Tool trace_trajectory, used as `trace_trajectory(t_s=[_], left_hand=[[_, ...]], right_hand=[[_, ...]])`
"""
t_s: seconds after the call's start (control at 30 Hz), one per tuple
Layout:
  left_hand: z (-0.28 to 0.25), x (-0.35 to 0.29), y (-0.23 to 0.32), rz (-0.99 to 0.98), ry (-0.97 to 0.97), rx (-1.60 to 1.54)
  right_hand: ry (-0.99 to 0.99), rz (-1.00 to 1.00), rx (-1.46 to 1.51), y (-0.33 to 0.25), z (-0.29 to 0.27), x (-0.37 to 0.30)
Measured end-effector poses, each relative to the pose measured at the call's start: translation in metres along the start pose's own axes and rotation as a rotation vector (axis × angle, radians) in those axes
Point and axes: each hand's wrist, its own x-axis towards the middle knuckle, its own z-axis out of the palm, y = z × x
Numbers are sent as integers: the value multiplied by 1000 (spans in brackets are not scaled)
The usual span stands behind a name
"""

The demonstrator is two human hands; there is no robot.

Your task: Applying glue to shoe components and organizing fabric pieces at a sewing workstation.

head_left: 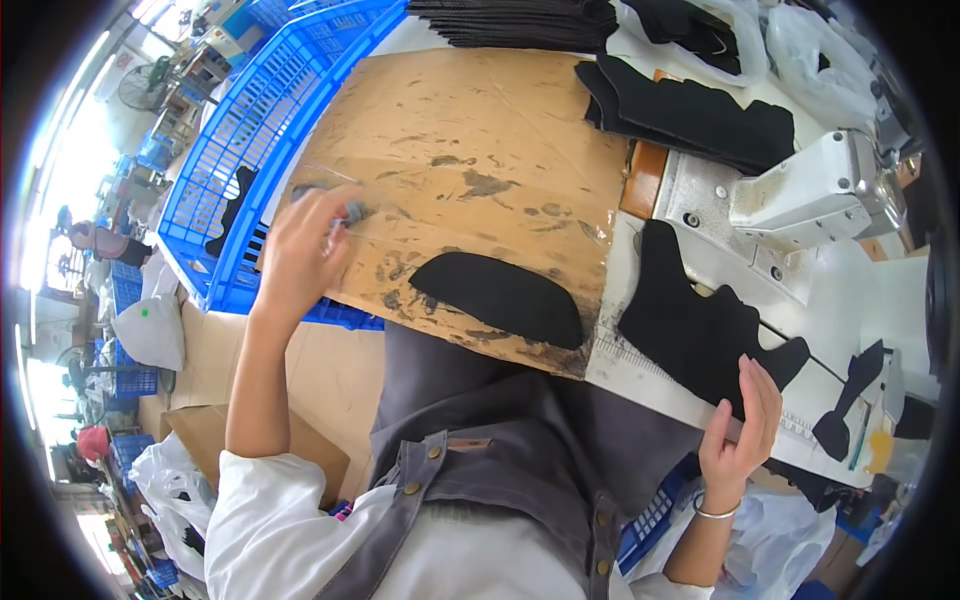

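My left hand point(310, 240) is over the left side of a stained brown cardboard sheet point(440, 110), blurred by motion. Its fingers are curled round a small greyish object point(353, 212) whose kind I cannot make out. A curved black fabric piece point(500, 297) lies flat near the cardboard's front edge. On the right, my right hand point(742, 425) has its fingers stretched out and thumb apart. It is at the near edge of a larger notched black piece point(690, 320), and I cannot tell whether it presses on it.
A blue plastic crate point(262, 125) stands on the left with a black piece inside. Stacked black pieces point(515, 22) lie at the back, more point(690, 115) at the back right. A white sewing machine point(800, 195) borders the right, beside a narrow black piece point(850, 400).
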Motion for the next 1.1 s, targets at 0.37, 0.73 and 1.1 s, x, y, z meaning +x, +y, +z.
trace_trajectory(t_s=[0.37,0.73,1.1], left_hand=[[5,55,138,-84,-451,-1749],[70,97,205,-45,-1069,-1230],[81,98,226,199,-982,-712]], right_hand=[[15,186,660,-52,-6,57],[-472,688,697,8,-36,59],[-604,591,481,25,-37,57]])
